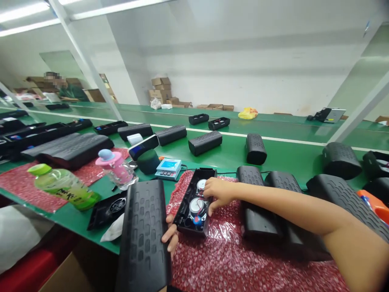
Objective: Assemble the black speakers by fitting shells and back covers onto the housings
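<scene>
An open black speaker housing (189, 197) lies on red bubble wrap (231, 259), showing two round drivers with red and blue wires. My right hand (218, 193) rests over the housing's right side, fingers curled and pressed on the parts inside. My left hand (171, 238) is mostly hidden behind a black grille cover (143, 237); its fingers curl round the cover's right edge and hold it upright beside the housing.
A green drink bottle (65, 185), a pink bottle (117, 167) and a small blue-screened meter (169, 168) stand to the left. Several black speaker shells (257, 205) lie to the right and along the green conveyor (273, 152). Another person sits far back left.
</scene>
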### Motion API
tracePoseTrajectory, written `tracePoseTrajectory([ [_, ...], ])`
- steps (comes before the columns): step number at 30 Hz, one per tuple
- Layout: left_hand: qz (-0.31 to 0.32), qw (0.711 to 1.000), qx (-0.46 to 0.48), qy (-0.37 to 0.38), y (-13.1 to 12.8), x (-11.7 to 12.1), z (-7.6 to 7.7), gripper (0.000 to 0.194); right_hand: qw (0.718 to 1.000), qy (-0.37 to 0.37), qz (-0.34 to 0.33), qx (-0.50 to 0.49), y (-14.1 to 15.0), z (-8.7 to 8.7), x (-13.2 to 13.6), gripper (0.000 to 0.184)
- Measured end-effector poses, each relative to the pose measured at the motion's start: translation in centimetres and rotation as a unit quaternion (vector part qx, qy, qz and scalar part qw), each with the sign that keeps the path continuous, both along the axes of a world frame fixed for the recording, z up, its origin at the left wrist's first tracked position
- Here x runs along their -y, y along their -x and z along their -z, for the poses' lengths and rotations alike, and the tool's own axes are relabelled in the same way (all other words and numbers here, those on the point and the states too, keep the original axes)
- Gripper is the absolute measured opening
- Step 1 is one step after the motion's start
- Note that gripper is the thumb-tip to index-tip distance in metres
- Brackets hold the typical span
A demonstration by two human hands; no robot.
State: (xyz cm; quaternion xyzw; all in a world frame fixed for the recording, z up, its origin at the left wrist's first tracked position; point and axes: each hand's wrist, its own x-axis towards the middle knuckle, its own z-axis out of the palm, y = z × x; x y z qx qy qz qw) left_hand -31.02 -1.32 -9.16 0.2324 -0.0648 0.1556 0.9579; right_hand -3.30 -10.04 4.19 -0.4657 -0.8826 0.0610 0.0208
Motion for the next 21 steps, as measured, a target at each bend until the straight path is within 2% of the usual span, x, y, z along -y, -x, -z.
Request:
tracePoseTrajectory([
  [3,-0.082,0.996,0.022,0.041,0.5,1.8,-1.1,0.036,0.997,-0.025,0.027,-0.071,1.3,0.5,-1.4,0.046],
  [6,-0.223,0.970,0.005,0.100,0.4,3.7,-2.8,0.034,0.992,-0.038,0.059,-0.104,2.6,0.5,-2.1,0.052],
  [8,-0.260,0.959,0.005,0.113,0.3,4.3,-3.1,0.033,0.991,-0.037,0.067,-0.107,3.0,0.2,-2.5,0.055],
  [10,-0.259,0.960,0.015,0.107,0.3,4.4,-2.9,0.030,0.991,-0.031,0.067,-0.109,3.2,0.1,-2.9,0.056],
  [14,-0.208,0.975,0.002,0.073,0.6,4.3,-2.3,0.037,0.988,-0.016,0.050,-0.145,3.1,0.5,-3.4,0.060],
  [21,-0.197,0.978,-0.022,0.060,0.6,5.0,-3.1,0.042,0.984,-0.002,0.033,-0.176,2.9,0.7,-3.2,0.071],
])
